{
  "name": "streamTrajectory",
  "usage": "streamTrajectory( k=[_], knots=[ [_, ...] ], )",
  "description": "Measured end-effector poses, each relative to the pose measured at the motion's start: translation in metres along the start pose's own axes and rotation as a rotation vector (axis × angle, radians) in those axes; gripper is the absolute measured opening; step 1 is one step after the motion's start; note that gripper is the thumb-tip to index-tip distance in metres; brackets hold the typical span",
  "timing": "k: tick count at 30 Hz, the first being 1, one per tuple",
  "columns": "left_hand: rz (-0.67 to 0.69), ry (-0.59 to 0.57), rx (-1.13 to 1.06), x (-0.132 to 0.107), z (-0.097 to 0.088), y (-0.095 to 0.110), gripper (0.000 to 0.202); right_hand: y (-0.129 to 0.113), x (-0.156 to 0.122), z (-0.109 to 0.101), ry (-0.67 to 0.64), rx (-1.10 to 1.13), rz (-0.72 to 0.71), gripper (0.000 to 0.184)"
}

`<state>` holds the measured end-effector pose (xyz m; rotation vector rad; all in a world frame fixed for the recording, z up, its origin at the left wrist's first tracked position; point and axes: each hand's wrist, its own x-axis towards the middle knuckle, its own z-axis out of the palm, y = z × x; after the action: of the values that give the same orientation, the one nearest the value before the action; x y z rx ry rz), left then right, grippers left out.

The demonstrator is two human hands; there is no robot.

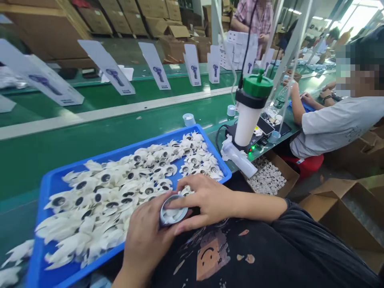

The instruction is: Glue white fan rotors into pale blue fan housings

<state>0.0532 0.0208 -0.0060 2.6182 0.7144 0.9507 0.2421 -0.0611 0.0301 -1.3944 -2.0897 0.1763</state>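
Observation:
My left hand [145, 236] is wrapped round a small round pale-blue cup [172, 214] with white pieces inside, held just above my lap. My right hand [207, 200] lies over the cup's rim, fingers pinched on it. Both hands sit at the near edge of a blue tray [48, 184] heaped with several white fan blades [120, 196] with dark hubs.
A white dispenser with a green cap [252, 108] stands right of the tray on a black base. A cardboard box of small white parts [267, 176] sits below it. Beyond, a green conveyor [105, 96] carries white product boxes. A person in a grey shirt [336, 124] works at right; another stands far back.

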Motion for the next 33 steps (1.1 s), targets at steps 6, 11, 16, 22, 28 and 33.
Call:
streamTrajectory(
  k=[6, 11, 16, 22, 28, 33],
  knots=[
    [0.004, -0.002, 0.006, 0.01, 0.003, 0.014, 0.049, 0.008, -0.008, -0.008, 0.143, 0.004, -0.088, 0.045],
    [-0.005, -0.009, -0.051, 0.014, 0.007, 0.018, 0.046, 0.013, -0.01, -0.015, 0.166, -0.059, -0.106, 0.04],
    [-0.095, -0.042, -0.072, 0.015, 0.007, 0.017, 0.054, 0.018, -0.014, -0.015, 0.195, -0.031, -0.138, 0.041],
    [-0.052, -0.131, -0.088, 0.019, 0.01, 0.014, 0.053, 0.026, -0.017, -0.013, 0.191, -0.061, -0.116, 0.029],
    [-0.055, -0.05, -0.109, 0.027, -0.005, -0.007, 0.062, 0.035, -0.033, -0.024, 0.351, 0.031, -0.172, 0.025],
    [0.016, -0.097, -0.108, 0.037, -0.004, -0.003, 0.058, 0.03, -0.029, -0.018, 0.301, 0.012, -0.182, 0.029]
  ],
)
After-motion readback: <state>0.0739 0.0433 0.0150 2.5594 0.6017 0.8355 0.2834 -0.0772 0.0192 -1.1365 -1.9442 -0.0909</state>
